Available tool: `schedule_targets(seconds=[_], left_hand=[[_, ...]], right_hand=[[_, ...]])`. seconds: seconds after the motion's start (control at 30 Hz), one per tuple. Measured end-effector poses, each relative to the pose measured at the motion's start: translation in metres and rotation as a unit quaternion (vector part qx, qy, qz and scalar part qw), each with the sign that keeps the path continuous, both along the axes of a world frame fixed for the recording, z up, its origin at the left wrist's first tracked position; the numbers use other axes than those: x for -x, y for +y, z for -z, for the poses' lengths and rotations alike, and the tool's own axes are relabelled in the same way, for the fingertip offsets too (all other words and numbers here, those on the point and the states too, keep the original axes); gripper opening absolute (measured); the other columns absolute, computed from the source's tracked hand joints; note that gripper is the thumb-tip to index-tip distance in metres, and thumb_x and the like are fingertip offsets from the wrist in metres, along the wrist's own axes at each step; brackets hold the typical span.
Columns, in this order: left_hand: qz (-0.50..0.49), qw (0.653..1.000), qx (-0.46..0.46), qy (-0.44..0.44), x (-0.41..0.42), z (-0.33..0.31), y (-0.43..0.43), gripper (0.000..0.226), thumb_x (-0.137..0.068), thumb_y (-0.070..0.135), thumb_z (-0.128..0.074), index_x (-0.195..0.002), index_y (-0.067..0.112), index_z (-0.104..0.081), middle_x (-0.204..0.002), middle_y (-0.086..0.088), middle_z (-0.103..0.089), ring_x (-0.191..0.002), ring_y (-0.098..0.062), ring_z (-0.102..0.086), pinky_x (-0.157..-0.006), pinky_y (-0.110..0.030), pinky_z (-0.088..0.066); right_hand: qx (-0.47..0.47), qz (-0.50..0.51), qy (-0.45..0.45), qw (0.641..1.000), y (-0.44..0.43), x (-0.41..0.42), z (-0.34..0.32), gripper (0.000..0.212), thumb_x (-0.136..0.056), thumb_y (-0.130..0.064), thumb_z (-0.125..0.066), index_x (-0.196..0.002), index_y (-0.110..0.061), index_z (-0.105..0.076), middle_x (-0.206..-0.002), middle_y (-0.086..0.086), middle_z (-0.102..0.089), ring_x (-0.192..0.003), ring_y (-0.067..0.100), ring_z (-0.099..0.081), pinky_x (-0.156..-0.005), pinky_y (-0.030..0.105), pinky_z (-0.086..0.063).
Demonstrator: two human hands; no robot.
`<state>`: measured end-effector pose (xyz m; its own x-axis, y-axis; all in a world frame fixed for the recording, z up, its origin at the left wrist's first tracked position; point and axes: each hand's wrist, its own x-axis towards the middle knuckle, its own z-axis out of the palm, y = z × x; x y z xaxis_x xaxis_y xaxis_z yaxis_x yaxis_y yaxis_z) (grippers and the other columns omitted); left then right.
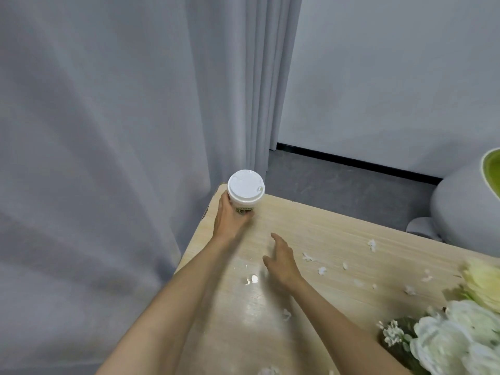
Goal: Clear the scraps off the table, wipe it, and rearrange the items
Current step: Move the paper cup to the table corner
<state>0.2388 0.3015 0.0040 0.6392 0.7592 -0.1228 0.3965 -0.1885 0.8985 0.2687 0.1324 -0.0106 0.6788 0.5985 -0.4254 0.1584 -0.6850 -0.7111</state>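
A paper cup point(245, 191) with a white lid stands at the far left corner of the light wooden table point(338, 228). My left hand point(229, 220) grips the cup's lower body from the left. Over the table's middle, my right hand point(282, 259) hovers with its fingers straight and holds nothing. White paper scraps point(322, 270) lie scattered across the table, mostly to the right of my right hand, with a few near its front edge.
A bunch of white and pale yellow flowers point(460, 328) lies at the table's right front. Grey curtains point(121, 131) hang close on the left. A white rounded object with a green rim point(465, 209) stands beyond the table's right side.
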Motion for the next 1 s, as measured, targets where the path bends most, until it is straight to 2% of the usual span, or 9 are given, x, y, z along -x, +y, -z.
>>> schedule_targets(seconds=[0.2,0.4,0.47,0.5,0.57,0.63,0.77,0.9,1.0], left_hand=[[0.013,1.0,0.014,0.017,0.002,0.018,-0.004,0.083,-0.072,0.023,-0.079,-0.138,0.019,-0.03,-0.132,0.007,-0.045,-0.115,-0.011,-0.047,-0.087,-0.025,-0.036],[0.008,0.999,0.04,0.036,0.005,0.02,0.005,0.09,-0.074,0.02,-0.08,-0.143,0.011,-0.024,-0.142,-0.002,-0.041,-0.129,-0.016,-0.041,-0.095,-0.024,-0.032],[0.025,0.996,0.054,0.065,0.012,0.021,0.006,0.098,-0.075,0.021,-0.08,-0.148,0.013,-0.015,-0.148,-0.002,-0.033,-0.132,-0.015,-0.035,-0.105,-0.03,-0.03],[0.029,0.992,0.046,0.112,0.016,0.022,0.005,0.101,-0.077,0.025,-0.078,-0.15,0.014,-0.009,-0.152,-0.004,-0.028,-0.137,-0.018,-0.031,-0.111,-0.037,-0.028],[0.028,0.972,0.011,0.233,0.031,0.025,-0.004,0.094,-0.086,0.032,-0.068,-0.151,0.011,-0.003,-0.155,-0.01,-0.022,-0.142,-0.026,-0.024,-0.114,-0.048,-0.023],[0.03,0.955,-0.029,0.294,0.056,0.026,-0.026,0.078,-0.093,0.032,-0.056,-0.15,0.01,-0.008,-0.151,-0.013,-0.026,-0.139,-0.031,-0.028,-0.112,-0.048,-0.025],[0.127,0.924,-0.156,0.327,0.115,0.035,-0.077,0.061,-0.098,0.031,-0.044,-0.149,0.014,-0.016,-0.148,-0.011,-0.028,-0.135,-0.03,-0.031,-0.113,-0.044,-0.023],[0.204,0.882,-0.219,0.363,0.144,0.032,-0.12,0.059,-0.102,0.035,-0.033,-0.152,0.016,-0.01,-0.159,-0.009,-0.008,-0.147,-0.024,-0.006,-0.118,-0.047,-0.006],[0.251,0.85,-0.246,0.393,0.156,0.025,-0.161,0.059,-0.103,0.038,-0.026,-0.153,0.019,0.0,-0.16,-0.007,0.008,-0.148,-0.023,0.008,-0.118,-0.047,0.005]], right_hand=[[0.043,-0.038,-0.03,0.998,-0.002,0.008,0.014,0.067,-0.092,-0.02,-0.053,-0.15,-0.019,-0.019,-0.159,0.009,-0.009,-0.146,0.026,-0.005,-0.119,0.041,-0.014],[0.063,-0.045,-0.051,0.996,-0.006,0.014,0.019,0.068,-0.092,-0.021,-0.052,-0.15,-0.02,-0.018,-0.159,0.01,-0.007,-0.147,0.026,-0.003,-0.119,0.044,-0.006],[0.074,-0.049,-0.065,0.994,-0.009,0.017,0.017,0.068,-0.093,-0.021,-0.051,-0.151,-0.019,-0.016,-0.159,0.011,-0.006,-0.147,0.026,-0.003,-0.119,0.045,-0.003],[0.087,-0.053,-0.078,0.992,-0.011,0.019,0.016,0.068,-0.094,-0.02,-0.049,-0.151,-0.018,-0.013,-0.159,0.012,-0.004,-0.147,0.026,-0.002,-0.119,0.045,0.0],[0.119,-0.069,-0.119,0.983,-0.02,0.026,0.014,0.066,-0.096,-0.019,-0.043,-0.152,-0.017,-0.008,-0.159,0.015,0.001,-0.147,0.027,0.003,-0.118,0.046,0.005],[0.138,-0.092,-0.165,0.972,-0.036,0.036,0.01,0.064,-0.098,-0.017,-0.039,-0.152,-0.016,-0.006,-0.159,0.016,0.004,-0.147,0.028,0.006,-0.118,0.047,0.007],[0.154,-0.135,-0.185,0.961,-0.077,0.058,0.007,0.063,-0.1,-0.019,-0.036,-0.152,-0.016,-0.001,-0.158,0.017,0.009,-0.147,0.029,0.011,-0.118,0.048,0.009],[0.175,-0.14,-0.19,0.956,-0.116,0.075,0.004,0.061,-0.102,-0.023,-0.032,-0.152,-0.014,0.001,-0.158,0.018,0.011,-0.146,0.031,0.012,-0.118,0.047,0.008],[0.178,-0.149,-0.202,0.952,-0.15,0.089,0.001,0.062,-0.102,-0.026,-0.032,-0.152,-0.015,0.002,-0.158,0.017,0.012,-0.146,0.029,0.012,-0.119,0.046,0.007]])
